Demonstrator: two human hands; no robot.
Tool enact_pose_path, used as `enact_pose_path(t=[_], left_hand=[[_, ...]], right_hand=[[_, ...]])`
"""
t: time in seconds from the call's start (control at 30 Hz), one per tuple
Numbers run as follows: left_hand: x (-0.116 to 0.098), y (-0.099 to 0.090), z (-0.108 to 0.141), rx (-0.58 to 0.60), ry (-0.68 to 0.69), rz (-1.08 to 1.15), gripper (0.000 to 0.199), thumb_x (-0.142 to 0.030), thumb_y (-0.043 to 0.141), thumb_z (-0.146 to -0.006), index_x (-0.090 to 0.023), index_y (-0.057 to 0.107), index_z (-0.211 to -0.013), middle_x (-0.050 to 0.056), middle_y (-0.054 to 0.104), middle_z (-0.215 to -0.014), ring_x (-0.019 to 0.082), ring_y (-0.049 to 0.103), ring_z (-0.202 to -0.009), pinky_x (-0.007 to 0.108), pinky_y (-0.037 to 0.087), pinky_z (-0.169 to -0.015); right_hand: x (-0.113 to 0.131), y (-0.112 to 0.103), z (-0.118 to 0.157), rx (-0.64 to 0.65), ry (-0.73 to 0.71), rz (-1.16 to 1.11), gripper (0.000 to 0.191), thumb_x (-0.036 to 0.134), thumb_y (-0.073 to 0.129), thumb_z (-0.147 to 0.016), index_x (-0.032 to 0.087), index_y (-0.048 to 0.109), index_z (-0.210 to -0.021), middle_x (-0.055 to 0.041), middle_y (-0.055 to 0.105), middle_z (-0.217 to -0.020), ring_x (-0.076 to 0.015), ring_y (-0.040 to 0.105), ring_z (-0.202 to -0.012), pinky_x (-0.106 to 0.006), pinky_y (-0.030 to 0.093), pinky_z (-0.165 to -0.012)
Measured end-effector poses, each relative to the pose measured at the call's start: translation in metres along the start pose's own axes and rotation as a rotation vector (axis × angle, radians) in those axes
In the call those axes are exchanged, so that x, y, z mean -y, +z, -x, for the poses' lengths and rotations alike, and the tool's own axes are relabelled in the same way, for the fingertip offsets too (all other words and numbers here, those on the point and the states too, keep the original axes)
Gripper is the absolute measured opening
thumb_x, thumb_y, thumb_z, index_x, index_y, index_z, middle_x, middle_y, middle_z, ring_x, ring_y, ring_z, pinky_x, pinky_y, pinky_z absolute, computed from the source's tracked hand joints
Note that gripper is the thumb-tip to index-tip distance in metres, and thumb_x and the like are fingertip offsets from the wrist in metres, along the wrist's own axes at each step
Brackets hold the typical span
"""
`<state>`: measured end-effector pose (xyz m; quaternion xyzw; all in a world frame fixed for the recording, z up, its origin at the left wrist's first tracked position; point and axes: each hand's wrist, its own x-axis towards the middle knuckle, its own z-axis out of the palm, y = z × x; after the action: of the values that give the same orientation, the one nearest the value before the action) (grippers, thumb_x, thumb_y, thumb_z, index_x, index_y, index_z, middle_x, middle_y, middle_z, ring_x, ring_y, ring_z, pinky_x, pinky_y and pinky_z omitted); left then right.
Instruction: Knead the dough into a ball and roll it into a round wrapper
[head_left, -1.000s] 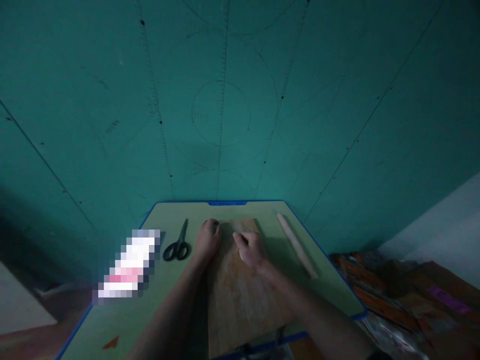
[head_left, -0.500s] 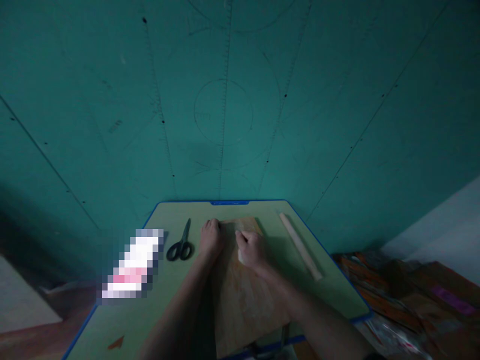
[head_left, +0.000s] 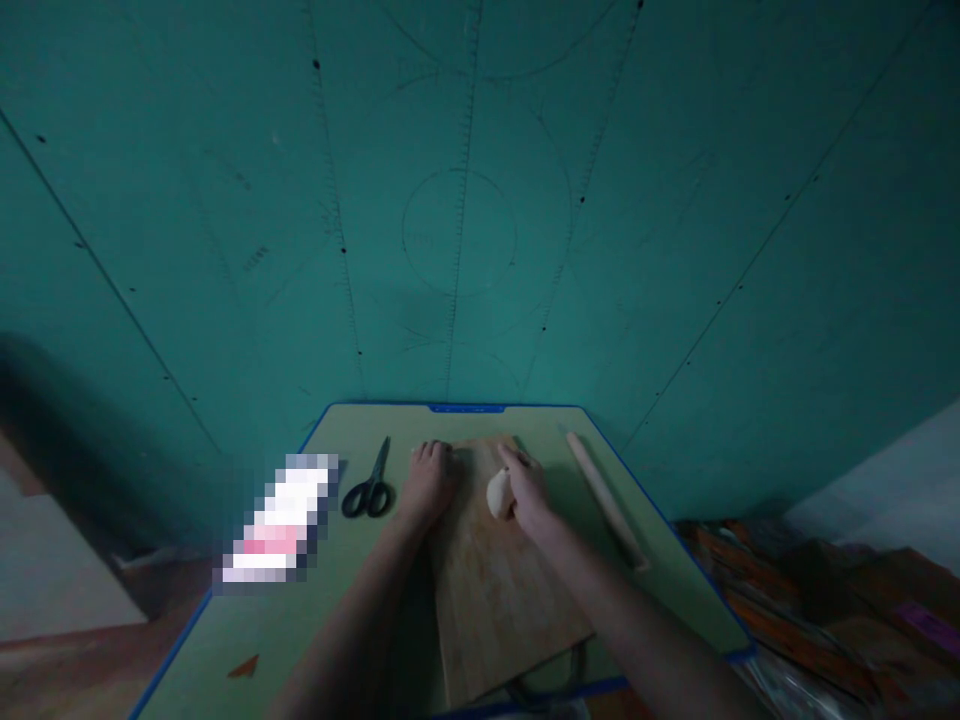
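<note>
A wooden cutting board [head_left: 510,600] lies lengthwise on the small table, its surface marked with pale smears. My left hand [head_left: 431,480] is closed at the board's far left edge, fingers curled over it. In my right hand [head_left: 527,488], above the board's far half, is a pale rounded lump of dough [head_left: 500,494], gripped from the right side. Part of the lump is hidden by the fingers. Black-handled scissors [head_left: 369,490] lie left of my left hand, points away from me. A pale rolling pin [head_left: 606,500] rests to the right of the board.
The table [head_left: 315,600] has a blue rim and stands against a green wall [head_left: 487,250]. A blurred-out bright object [head_left: 285,520] is at its left edge. A small brown triangular scrap [head_left: 244,666] lies near front left. Boxes and bags [head_left: 840,610] are piled at right.
My right hand has lifted and turned, and more of the dough now shows. My left hand stays at the board's edge. The whole view has shifted slightly.
</note>
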<state>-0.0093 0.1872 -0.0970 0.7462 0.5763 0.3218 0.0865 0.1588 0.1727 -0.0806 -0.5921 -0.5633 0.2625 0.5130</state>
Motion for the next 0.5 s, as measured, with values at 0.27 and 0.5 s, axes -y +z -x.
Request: enact_pose_path(t=[0.27,0.5], left_hand=[[-0.010,0.011,-0.007,0.063,0.051,0.037,0.016,-0.027,0.058,-0.089,-0.018,0.059,-0.102,0.013,0.063,-0.110,0.027,0.056,-0.110,0.041,0.046,-0.098],[-0.008,0.009,-0.004,0.029,0.046,0.058,0.013,-0.025,0.055,-0.091,-0.020,0.057,-0.102,0.010,0.063,-0.108,0.025,0.058,-0.110,0.040,0.047,-0.098]], right_hand=[[0.016,-0.046,0.009,0.188,-0.302,0.150,0.024,0.040,0.048,-0.092,0.024,0.062,-0.080,-0.0024,0.066,-0.080,-0.0181,0.060,-0.078,-0.027,0.043,-0.072],[0.034,-0.061,0.019,0.506,-0.617,0.719,0.026,0.033,0.063,-0.092,0.021,0.065,-0.069,-0.0012,0.064,-0.077,-0.0147,0.057,-0.072,-0.027,0.037,-0.065]])
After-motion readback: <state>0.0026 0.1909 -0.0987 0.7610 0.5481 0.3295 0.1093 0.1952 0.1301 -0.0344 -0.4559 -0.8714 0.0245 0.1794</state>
